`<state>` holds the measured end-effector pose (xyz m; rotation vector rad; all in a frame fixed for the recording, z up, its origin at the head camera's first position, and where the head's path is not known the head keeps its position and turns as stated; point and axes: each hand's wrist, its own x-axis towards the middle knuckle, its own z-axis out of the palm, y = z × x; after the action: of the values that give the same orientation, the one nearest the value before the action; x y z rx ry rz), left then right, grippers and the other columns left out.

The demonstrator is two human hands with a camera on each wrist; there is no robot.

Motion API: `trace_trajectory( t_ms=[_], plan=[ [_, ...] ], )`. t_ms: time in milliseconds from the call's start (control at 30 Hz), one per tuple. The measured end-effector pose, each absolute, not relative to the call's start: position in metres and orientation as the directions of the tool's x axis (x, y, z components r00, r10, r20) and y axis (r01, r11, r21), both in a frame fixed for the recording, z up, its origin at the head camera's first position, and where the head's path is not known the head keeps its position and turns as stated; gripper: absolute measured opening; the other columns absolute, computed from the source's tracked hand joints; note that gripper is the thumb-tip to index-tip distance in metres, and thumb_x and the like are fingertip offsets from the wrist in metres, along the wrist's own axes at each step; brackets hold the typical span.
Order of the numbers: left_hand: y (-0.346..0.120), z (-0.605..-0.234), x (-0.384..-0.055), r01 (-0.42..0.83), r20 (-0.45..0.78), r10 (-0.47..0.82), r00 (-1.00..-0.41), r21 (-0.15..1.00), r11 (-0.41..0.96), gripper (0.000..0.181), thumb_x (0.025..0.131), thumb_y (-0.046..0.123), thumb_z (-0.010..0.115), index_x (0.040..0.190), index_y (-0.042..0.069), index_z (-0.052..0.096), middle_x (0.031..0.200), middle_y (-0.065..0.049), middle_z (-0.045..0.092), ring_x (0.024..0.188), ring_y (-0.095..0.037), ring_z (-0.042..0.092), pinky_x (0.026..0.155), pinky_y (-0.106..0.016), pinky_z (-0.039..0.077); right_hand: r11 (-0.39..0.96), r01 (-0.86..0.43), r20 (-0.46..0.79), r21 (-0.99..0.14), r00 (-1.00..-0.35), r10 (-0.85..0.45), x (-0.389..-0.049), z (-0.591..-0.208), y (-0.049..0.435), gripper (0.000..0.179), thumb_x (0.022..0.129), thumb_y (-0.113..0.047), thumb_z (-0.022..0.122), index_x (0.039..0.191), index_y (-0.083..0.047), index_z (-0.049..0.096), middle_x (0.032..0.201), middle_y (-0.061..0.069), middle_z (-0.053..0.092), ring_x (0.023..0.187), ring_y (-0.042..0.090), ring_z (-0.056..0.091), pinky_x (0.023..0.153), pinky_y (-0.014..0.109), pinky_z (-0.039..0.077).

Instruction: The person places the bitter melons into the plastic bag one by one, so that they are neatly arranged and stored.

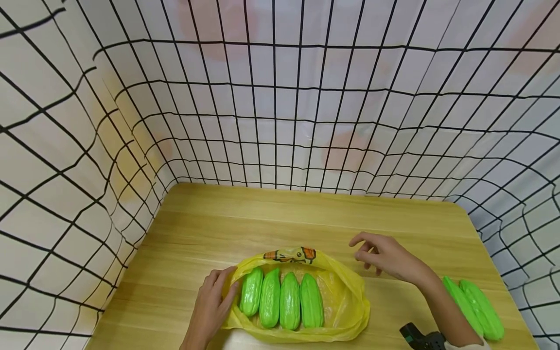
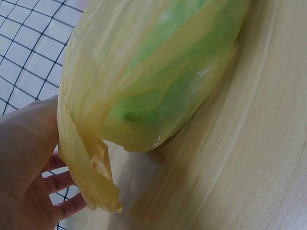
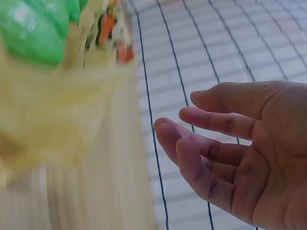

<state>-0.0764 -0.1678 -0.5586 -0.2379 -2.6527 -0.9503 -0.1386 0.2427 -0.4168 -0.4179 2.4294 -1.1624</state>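
Close by, a yellow plastic bag (image 1: 360, 318) is lying on the wooden tabletop (image 1: 262, 214), its mouth gaping, with four green vegetables (image 1: 290, 301) resting side by side inside. The person's left hand (image 1: 210, 301) is gripping the rim at the left end. Off to the right, two loose vegetables (image 1: 485, 311) are lying beside the forearm. The right hand (image 1: 389, 257) is hovering past the bag, fingers loosely bent, holding nothing. Behind, a black wire grid (image 1: 297, 88) is standing before pale sheeting.
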Motion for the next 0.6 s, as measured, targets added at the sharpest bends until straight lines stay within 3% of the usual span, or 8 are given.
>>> trace_trajectory(
  t_ms=[267,433,600],
  plan=[
    [-0.166,-0.557,-0.077,0.269,0.358,0.054,-0.932,0.588,0.763,0.032,0.094,0.017,0.071,0.126,0.013,0.067,0.099,0.001,0.058,0.083,-0.012,0.049,0.067,-0.033,0.04,0.682,0.013,-0.281,-0.731,-0.917,-0.284,-0.121,-0.428,0.315,0.039,0.101,-0.024,0.06,0.132,0.0,0.054,0.091,0.008,0.063,0.073,0.018,0.06,0.053,0.036,0.05],
    [-0.164,-0.557,-0.078,0.26,0.348,0.05,-0.936,0.588,0.766,0.032,0.094,0.018,0.071,0.125,0.014,0.067,0.099,0.002,0.058,0.08,-0.01,0.046,0.067,-0.031,0.039,0.769,0.071,-0.295,-0.635,-0.943,-0.156,-0.106,-0.438,0.362,0.036,0.102,-0.022,0.058,0.131,0.0,0.055,0.097,0.009,0.066,0.076,0.017,0.061,0.055,0.037,0.051],
    [-0.164,-0.557,-0.077,0.263,0.354,0.051,-0.934,0.583,0.768,0.032,0.094,0.017,0.071,0.125,0.013,0.067,0.098,0.002,0.058,0.081,-0.011,0.047,0.068,-0.034,0.04,0.833,0.08,-0.275,-0.547,-0.957,-0.088,-0.099,-0.451,0.396,0.033,0.102,-0.017,0.058,0.128,0.004,0.056,0.107,0.027,0.064,0.084,0.028,0.065,0.056,0.037,0.051]
  ],
)
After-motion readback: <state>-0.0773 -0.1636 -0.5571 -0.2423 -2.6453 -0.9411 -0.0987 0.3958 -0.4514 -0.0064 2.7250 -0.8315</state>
